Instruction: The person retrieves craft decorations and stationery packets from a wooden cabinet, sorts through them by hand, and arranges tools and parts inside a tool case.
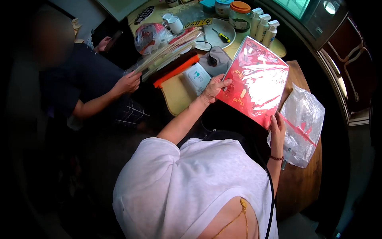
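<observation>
Red packet [255, 81], glossy, gold-marked, perhaps plastic-wrapped under glare; left hand [215, 88], right hand [277, 127] pinching its edges.

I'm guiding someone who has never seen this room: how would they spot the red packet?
Start at the wooden table near the window. Beside it, the white-shirted person's left hand and right hand hold the red packet. It is flat, glossy and gold-marked, unlike the clear plastic bag with a pinkish-red strip lying next to it.
</observation>
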A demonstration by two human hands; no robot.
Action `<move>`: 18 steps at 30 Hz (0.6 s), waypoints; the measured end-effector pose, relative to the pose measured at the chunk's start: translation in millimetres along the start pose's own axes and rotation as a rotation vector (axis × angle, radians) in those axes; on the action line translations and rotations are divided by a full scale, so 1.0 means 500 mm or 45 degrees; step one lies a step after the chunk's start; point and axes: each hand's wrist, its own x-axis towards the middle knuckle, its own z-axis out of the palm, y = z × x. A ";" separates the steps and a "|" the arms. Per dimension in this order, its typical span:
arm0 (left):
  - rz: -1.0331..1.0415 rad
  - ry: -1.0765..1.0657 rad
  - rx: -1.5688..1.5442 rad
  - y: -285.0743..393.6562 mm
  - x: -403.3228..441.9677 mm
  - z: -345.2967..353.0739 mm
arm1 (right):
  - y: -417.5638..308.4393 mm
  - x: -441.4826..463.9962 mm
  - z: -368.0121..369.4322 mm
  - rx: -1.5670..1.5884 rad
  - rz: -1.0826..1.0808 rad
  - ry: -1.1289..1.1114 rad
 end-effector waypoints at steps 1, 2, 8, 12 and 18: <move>0.008 0.004 -0.002 0.005 -0.003 -0.011 | 0.017 0.026 0.015 0.118 0.120 -0.047; 0.000 -0.027 0.012 0.009 -0.003 -0.025 | 0.018 0.047 0.042 0.237 0.241 -0.091; -0.080 -0.020 0.322 0.056 0.003 -0.148 | 0.062 0.099 0.160 0.422 0.185 -0.088; -0.300 0.003 0.246 0.091 -0.005 -0.192 | 0.084 0.104 0.200 0.468 0.246 -0.076; -0.390 -0.243 -0.274 0.109 0.026 -0.173 | 0.084 0.077 0.192 0.422 0.151 -0.211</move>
